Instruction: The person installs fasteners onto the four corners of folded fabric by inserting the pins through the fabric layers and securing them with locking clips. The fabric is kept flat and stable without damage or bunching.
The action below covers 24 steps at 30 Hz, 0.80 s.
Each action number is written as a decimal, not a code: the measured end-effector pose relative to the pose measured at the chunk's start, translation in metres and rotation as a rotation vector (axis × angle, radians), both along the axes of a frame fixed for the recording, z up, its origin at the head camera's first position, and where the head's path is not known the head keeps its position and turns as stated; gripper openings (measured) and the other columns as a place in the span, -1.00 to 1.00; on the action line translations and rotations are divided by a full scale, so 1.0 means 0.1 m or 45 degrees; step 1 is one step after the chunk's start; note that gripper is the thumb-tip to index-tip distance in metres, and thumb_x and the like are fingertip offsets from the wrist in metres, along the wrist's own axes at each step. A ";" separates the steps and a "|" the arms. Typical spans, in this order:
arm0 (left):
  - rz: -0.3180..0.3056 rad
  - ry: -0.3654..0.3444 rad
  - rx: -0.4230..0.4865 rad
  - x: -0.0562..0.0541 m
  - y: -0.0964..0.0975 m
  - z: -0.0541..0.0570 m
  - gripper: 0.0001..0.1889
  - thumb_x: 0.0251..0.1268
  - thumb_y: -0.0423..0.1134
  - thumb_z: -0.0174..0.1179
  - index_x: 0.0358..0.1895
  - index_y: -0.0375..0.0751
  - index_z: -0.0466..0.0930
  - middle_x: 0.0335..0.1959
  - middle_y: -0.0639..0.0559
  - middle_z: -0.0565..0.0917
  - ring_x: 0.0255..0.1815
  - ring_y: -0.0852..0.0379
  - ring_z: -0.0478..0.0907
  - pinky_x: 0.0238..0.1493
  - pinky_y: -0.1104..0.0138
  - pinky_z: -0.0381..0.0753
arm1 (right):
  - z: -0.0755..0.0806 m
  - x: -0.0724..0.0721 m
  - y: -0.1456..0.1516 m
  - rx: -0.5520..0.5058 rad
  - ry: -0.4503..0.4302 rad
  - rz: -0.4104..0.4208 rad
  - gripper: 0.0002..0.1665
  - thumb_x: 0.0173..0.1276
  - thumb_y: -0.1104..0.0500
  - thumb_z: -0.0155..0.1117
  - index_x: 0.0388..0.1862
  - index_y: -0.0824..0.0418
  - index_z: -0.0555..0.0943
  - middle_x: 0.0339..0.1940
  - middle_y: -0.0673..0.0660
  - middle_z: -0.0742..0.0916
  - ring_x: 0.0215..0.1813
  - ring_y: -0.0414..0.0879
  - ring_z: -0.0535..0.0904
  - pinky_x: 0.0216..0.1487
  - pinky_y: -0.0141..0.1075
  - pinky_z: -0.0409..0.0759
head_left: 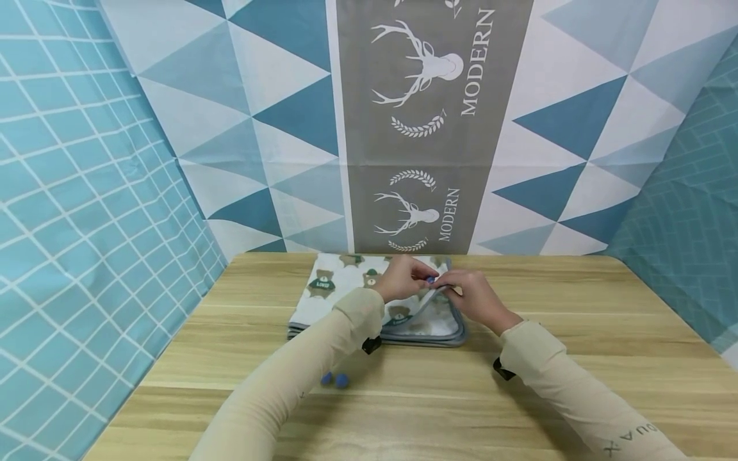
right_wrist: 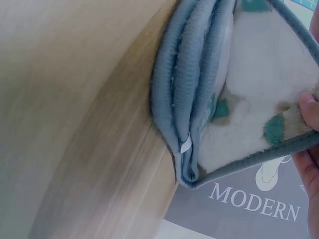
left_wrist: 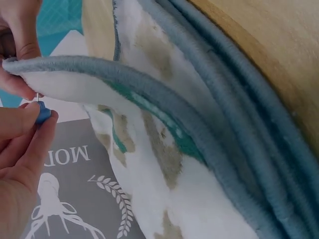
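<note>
A folded white blanket (head_left: 314, 310) with a bear print and grey-blue edging lies on the table. My right hand (head_left: 475, 298) pinches one lifted corner of its top layer, thumb on one face and fingers on the other (right_wrist: 310, 112). Just beside that corner, my left hand (head_left: 401, 278) holds a blue-headed pin (left_wrist: 43, 113) between thumb and fingers. Its thin metal shaft points at the raised edging, right at the fabric in the left wrist view. Under the lifted corner, the lower layers stay stacked flat.
Two small blue pieces (head_left: 341, 380) lie on the wooden table (head_left: 403, 410) in front of the blanket, close to the left forearm. Patterned cloth walls (head_left: 288, 128) stand behind the table and along both sides. A small white tag (right_wrist: 186, 145) sticks out from the blanket's edging.
</note>
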<state>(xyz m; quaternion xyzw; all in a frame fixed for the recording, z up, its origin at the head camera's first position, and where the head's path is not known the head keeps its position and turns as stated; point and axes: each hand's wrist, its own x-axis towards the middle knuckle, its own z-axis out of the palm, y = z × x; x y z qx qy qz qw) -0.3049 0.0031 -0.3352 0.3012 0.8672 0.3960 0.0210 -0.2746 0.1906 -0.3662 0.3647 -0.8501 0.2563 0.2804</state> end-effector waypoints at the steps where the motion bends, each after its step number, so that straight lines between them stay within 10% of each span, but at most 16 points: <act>1: -0.008 0.012 -0.002 0.00 -0.01 0.00 -0.72 0.21 -0.52 0.19 -0.04 -0.29 0.70 -0.08 -0.14 0.75 -0.01 0.00 0.71 -0.06 0.44 0.67 | 0.00 0.00 0.00 -0.001 -0.002 -0.006 -0.74 0.08 0.49 0.39 -0.31 0.19 0.76 -0.30 0.08 0.81 -0.17 -0.01 0.75 -0.17 -0.14 0.71; 10: 0.026 0.211 -0.101 0.07 -0.11 0.03 -0.73 0.38 -0.35 0.08 0.07 -0.26 0.65 0.03 -0.11 0.71 0.03 0.02 0.67 0.06 0.31 0.65 | 0.04 -0.03 0.02 0.008 0.023 -0.040 -0.76 0.10 0.47 0.38 -0.31 0.21 0.75 -0.31 0.11 0.81 -0.22 -0.02 0.75 -0.25 -0.17 0.69; 24: 0.092 0.387 -0.286 0.19 -0.07 0.04 -0.90 0.25 -0.31 0.21 -0.30 -0.22 0.72 -0.42 0.01 0.74 -0.49 0.26 0.57 -0.44 0.54 0.51 | 0.04 -0.10 0.00 0.005 0.002 -0.081 -0.85 0.13 0.35 0.43 -0.30 0.17 0.73 -0.37 0.06 0.79 -0.33 -0.12 0.70 -0.31 -0.18 0.66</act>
